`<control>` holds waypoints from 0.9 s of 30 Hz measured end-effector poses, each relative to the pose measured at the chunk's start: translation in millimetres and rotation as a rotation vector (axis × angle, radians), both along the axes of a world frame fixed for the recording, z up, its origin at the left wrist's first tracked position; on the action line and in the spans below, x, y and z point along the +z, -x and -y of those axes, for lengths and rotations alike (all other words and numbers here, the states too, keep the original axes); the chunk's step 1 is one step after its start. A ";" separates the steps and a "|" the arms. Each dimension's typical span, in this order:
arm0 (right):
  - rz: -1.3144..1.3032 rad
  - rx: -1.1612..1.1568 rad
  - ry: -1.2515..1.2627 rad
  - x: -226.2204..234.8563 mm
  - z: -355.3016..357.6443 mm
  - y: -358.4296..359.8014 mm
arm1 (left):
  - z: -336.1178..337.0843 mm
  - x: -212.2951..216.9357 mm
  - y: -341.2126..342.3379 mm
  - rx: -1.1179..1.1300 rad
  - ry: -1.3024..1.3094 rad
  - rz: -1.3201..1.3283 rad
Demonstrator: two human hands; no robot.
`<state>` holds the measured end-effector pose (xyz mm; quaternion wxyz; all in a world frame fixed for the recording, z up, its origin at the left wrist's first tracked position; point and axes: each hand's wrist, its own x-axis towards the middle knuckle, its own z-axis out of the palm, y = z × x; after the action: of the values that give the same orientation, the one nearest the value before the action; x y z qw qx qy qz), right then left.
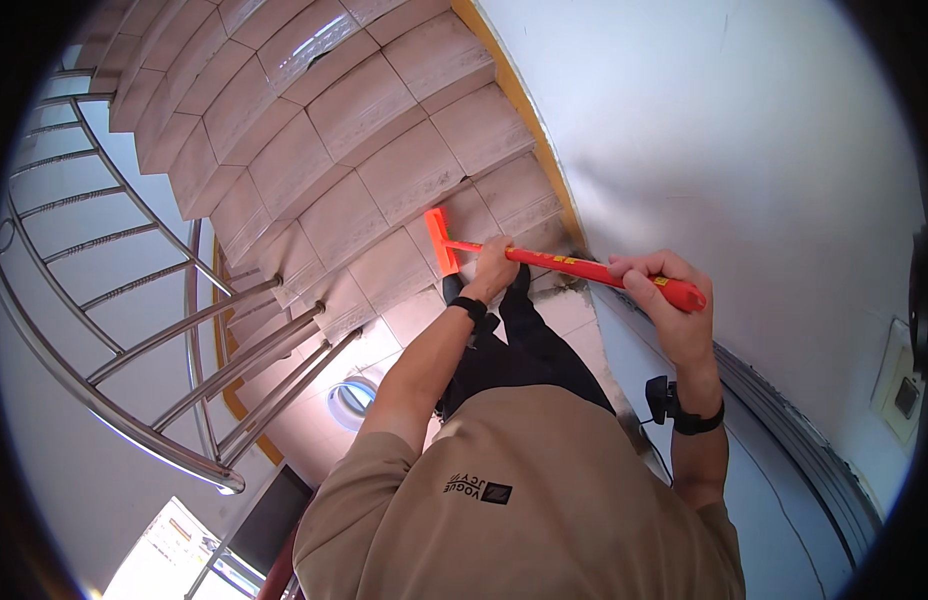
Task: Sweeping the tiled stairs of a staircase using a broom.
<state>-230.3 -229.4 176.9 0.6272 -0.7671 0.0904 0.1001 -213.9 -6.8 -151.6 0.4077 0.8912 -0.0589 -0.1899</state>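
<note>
A broom (569,265) with a red handle and a flat orange head slants across the middle of the view. Its head (440,240) is at the lower stair steps, in front of my feet; bristles, if any, are hidden beneath it. My left hand (496,266) is wrapped round the handle close to the head. Farther up, my right hand (674,300) grips the handle near its end, beside the white wall. Both wrists wear black bands, the right one with a small black device.
Tiled stairs (369,110) curve up ahead and to the left. A metal railing (114,370) bends along the left side. Close by my left arm stands a round white-and-blue container (352,402). The white wall (724,110) rises on the right, with a wall switch (899,390).
</note>
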 end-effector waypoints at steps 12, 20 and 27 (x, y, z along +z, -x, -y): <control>0.116 -0.059 0.225 51.1 27.7 -42.2 | 98.5 29.0 -58.2 0.011 0.250 0.000; 0.011 0.118 0.117 5.5 -6.2 -55.9 | 5.6 8.5 -22.9 0.215 0.052 -0.017; 0.021 -0.126 0.169 15.9 22.4 -43.2 | 64.8 5.5 -54.0 -0.053 0.142 -0.080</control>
<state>-187.1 -251.8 192.7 0.5664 -0.8110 0.1401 0.0442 -159.9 -71.6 -146.2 0.4668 0.8499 -0.0794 -0.2311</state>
